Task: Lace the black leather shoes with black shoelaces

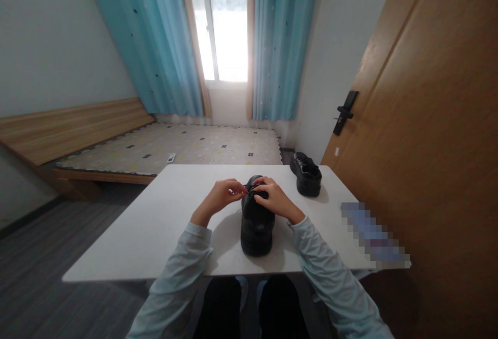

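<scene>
A black lace-up shoe stands on the white table in front of me, its heel toward me and its toe pointing away. My left hand comes in from the left, thumb and fingertips pinched together at the shoe's lacing. From the right, my right hand reaches over the upper part of the shoe, its fingers bent and closed at the laces. The black laces barely show against the black shoe, and my fingers cover part of them.
Another black shoe stands at the table's far right. A blurred bluish item lies along the right edge of the white table. Beyond are a bed with a small white object and, at right, a wooden door.
</scene>
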Available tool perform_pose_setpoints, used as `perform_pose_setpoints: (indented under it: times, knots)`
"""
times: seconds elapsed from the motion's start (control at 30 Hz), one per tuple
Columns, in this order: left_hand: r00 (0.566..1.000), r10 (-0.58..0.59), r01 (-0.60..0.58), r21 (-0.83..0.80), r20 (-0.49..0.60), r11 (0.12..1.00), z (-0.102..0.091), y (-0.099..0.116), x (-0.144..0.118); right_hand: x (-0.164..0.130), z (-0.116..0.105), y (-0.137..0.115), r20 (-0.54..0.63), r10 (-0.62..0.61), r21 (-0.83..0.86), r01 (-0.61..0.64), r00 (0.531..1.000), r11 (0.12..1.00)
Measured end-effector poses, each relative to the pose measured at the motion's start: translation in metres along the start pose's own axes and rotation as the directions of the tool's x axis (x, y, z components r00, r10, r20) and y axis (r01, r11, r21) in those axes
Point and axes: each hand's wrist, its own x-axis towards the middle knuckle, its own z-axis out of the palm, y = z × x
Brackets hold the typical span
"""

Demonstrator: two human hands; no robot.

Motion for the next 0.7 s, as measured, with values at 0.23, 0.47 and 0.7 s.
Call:
perform_pose_setpoints:
  times: [0.23,0.47,0.7]
  knots:
    - [1.000,0.001,-0.001,0.014,0.004,1.000,0.0029,-0.0058,0.0008,0.0002,0.0008,0.0007,-0.002,-0.008,0.012,0.008,1.000,1.000]
    - [0.999,-0.002,0.004,0.051,-0.032,0.999,0.0059,-0.0044,0.0036,0.0010,0.0002,-0.0004,0.005,0.009,0.037,-0.009,1.000,0.999]
    - [0.999,-0.034,0.034,-0.040,0.007,0.999,0.0050,-0.0031,0.0031,0.0031,-0.0034,-0.0030,0.031,0.115,0.155,-0.118,0.993,0.981]
